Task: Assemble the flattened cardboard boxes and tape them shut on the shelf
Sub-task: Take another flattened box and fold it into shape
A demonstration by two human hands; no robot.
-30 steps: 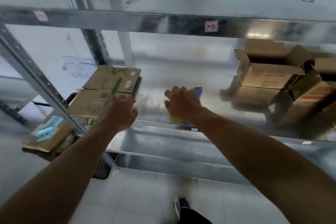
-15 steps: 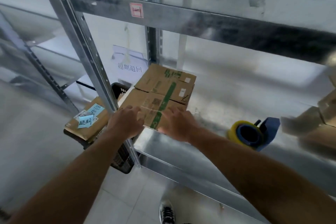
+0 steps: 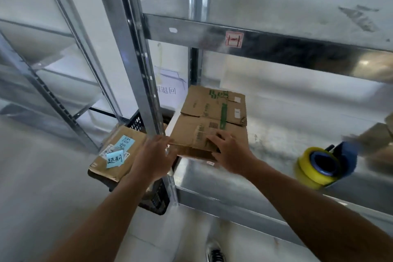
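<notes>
Flattened box [image 3: 210, 117] lies long axis front-to-back on shelf [image 3: 287, 117]; right hand [image 3: 231, 151] fingers [image 3: 212, 137] spread atop it, left hand's [image 3: 153, 157] grip unclear.

I am counting two hands, my left hand [image 3: 152, 158] and right hand [image 3: 230, 151], at one stack of flattened brown cardboard boxes [image 3: 210, 117]. Right of my grip, one yellow tape roll [image 3: 314, 166]; left, one black plastic crate [image 3: 157, 202] holding one brown parcel [image 3: 117, 168] bearing two blue notes [image 3: 114, 158].
</notes>
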